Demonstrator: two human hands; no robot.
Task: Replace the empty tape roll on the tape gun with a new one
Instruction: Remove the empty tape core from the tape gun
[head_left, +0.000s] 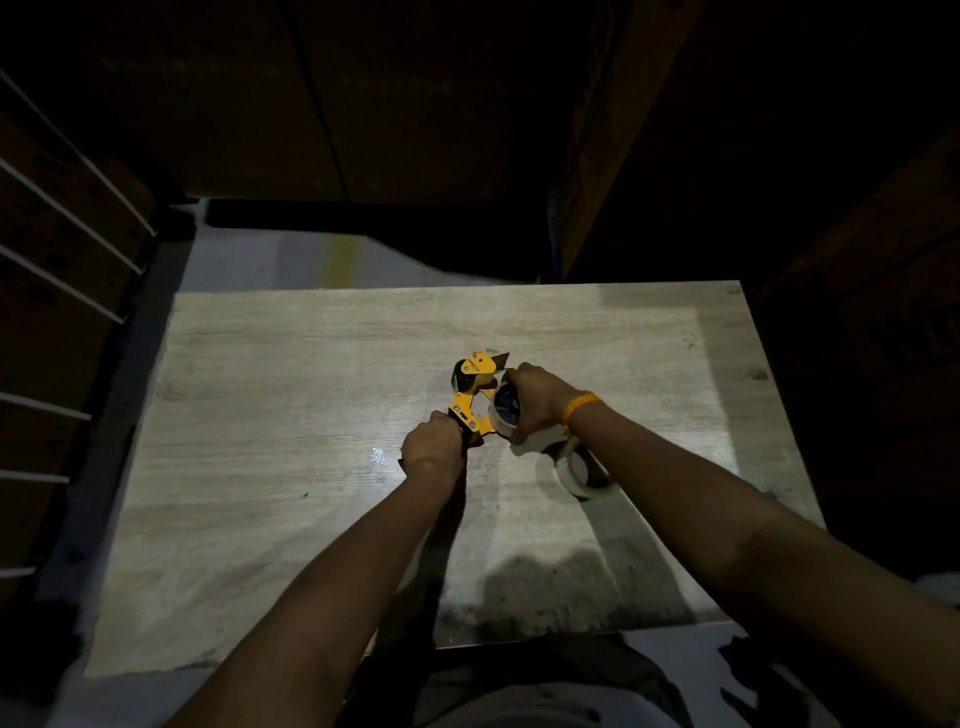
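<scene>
A yellow tape gun (471, 395) is held just above the wooden table (291, 415), near its middle. My left hand (432, 448) grips the gun's handle at the lower end. My right hand (535, 397) is wrapped around a tape roll (505, 410) sitting at the gun's hub, its dark core facing me. A second roll (574, 470) of pale tape lies on the table under my right wrist, partly hidden by the forearm. The gun's black roller and blade end point away from me.
Dark cardboard boxes (363, 104) stand behind the table and to the right. A rack with white bars (67, 218) runs along the left side. A pale floor (291, 260) shows beyond the table's far edge. The table's near right part lies in shadow.
</scene>
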